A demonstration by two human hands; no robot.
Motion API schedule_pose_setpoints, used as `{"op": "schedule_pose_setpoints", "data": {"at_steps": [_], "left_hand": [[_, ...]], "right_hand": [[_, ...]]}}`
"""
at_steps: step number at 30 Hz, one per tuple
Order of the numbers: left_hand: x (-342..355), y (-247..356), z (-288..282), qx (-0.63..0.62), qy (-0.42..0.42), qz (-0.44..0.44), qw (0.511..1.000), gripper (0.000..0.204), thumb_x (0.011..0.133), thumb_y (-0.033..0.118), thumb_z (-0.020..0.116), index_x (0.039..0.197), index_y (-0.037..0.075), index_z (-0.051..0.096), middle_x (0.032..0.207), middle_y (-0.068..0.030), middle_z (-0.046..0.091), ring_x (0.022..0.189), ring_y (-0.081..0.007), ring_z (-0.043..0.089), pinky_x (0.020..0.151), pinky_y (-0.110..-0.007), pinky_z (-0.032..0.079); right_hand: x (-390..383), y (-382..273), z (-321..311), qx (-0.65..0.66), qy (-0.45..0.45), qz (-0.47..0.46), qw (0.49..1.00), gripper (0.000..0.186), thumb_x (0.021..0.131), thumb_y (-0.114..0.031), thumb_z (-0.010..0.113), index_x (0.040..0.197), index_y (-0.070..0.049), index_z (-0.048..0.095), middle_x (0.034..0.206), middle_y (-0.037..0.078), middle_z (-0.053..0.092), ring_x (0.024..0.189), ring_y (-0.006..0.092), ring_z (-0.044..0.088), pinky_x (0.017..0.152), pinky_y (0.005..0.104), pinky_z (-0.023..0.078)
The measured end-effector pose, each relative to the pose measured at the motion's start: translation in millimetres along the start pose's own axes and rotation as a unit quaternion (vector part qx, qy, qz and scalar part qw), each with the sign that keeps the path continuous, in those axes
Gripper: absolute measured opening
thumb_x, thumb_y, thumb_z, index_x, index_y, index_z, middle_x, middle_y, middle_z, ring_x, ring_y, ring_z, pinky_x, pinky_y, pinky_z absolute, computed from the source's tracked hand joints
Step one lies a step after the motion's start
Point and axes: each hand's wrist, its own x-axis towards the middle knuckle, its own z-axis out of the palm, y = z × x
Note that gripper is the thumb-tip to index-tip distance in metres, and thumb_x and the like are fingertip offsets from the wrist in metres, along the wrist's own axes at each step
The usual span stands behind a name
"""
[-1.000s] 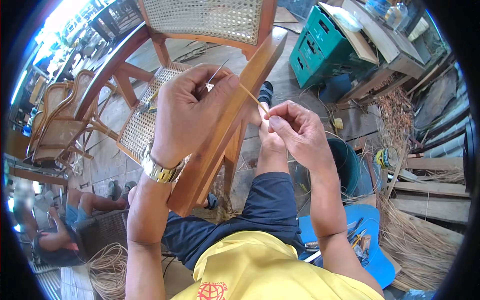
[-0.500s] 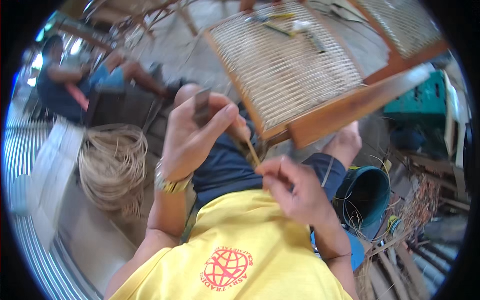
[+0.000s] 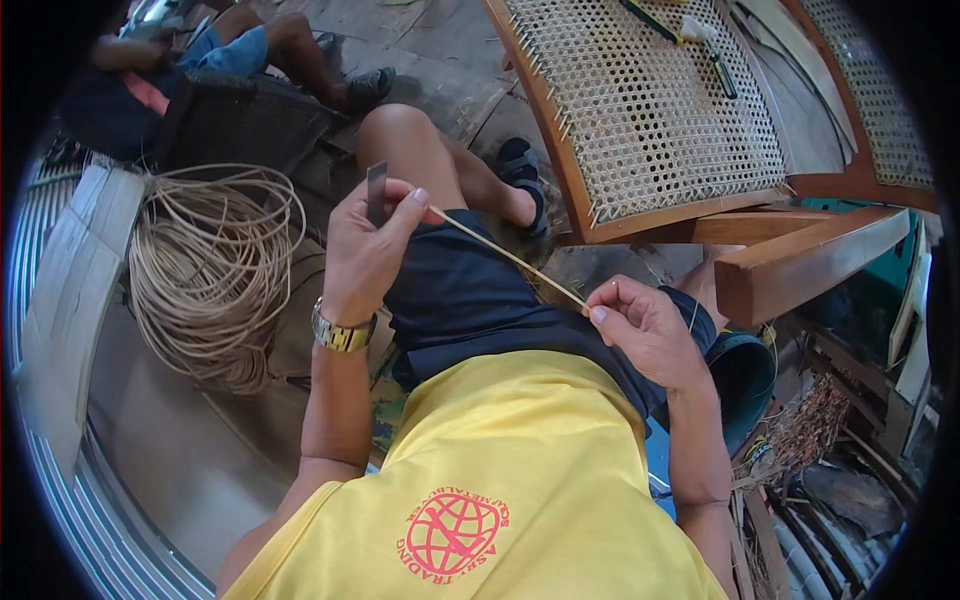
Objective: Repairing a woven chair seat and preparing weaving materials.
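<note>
A thin, pale cane stick [image 3: 512, 257] stretches between my two hands above my lap, sloping down to the right. My left hand [image 3: 368, 240] pinches its upper end between thumb and fingertips. That same hand also keeps a flat, dark metal blade [image 3: 376, 194] upright against its fingers. My right hand [image 3: 640, 325] closes thumb and forefinger on the lower end of the stick. Beyond my right hand, a wooden chair frame with a woven cane panel [image 3: 660, 110] leans close, with short pegs along its edge.
A big coil of cane strands [image 3: 215, 275] lies at my left. Pliers [image 3: 650, 20] and a green-handled tool [image 3: 722, 75] rest on the panel. A dark bucket [image 3: 745, 385] and wood scraps [image 3: 815, 420] are at my right. Another person [image 3: 235, 50] sits at the far left.
My hands have moved apart, and a longer length of the stick now shows between them. The view has shifted, so the chair panel appears farther right and higher.
</note>
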Motion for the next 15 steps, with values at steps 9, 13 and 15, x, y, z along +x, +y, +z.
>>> {"op": "schedule_pose_setpoints", "data": {"at_steps": [9, 13, 15], "left_hand": [[19.4, 0.3, 12.0, 0.02, -0.019, -0.018, 0.999, 0.009, 0.106, 0.009, 0.069, 0.106, 0.0, 0.067, 0.093, -0.0074, 0.077, 0.089, -0.0116, 0.075, 0.084, -0.025, 0.057], [23.1, -0.1, 11.5, 0.002, -0.019, -0.036, 0.999, 0.012, 0.107, 0.012, 0.069, 0.108, 0.001, 0.068, 0.094, -0.007, 0.077, 0.088, -0.011, 0.074, 0.083, -0.024, 0.057], [22.1, -0.9, 13.2, -0.01, -0.018, -0.044, 0.999, 0.013, 0.108, 0.015, 0.069, 0.11, 0.002, 0.069, 0.094, -0.0052, 0.077, 0.085, -0.0097, 0.072, 0.083, -0.024, 0.056]], "right_hand": [[6.9, 4.2, -8.3, 0.076, 0.01, 0.021, 0.997, 0.006, 0.106, -0.007, 0.066, 0.107, -0.002, 0.069, 0.088, -0.007, 0.061, 0.075, -0.0007, 0.051, 0.066, 0.0178, 0.041], [10.9, 3.4, -12.1, 0.062, 0.014, 0.026, 0.998, 0.007, 0.106, -0.008, 0.065, 0.108, -0.002, 0.068, 0.088, -0.006, 0.062, 0.075, -0.0008, 0.051, 0.066, 0.0173, 0.041], [14.1, 3.5, -12.7, 0.059, 0.016, 0.032, 0.998, 0.007, 0.106, -0.008, 0.066, 0.109, -0.002, 0.069, 0.087, -0.006, 0.062, 0.075, -0.0001, 0.052, 0.067, 0.0176, 0.042]]}}
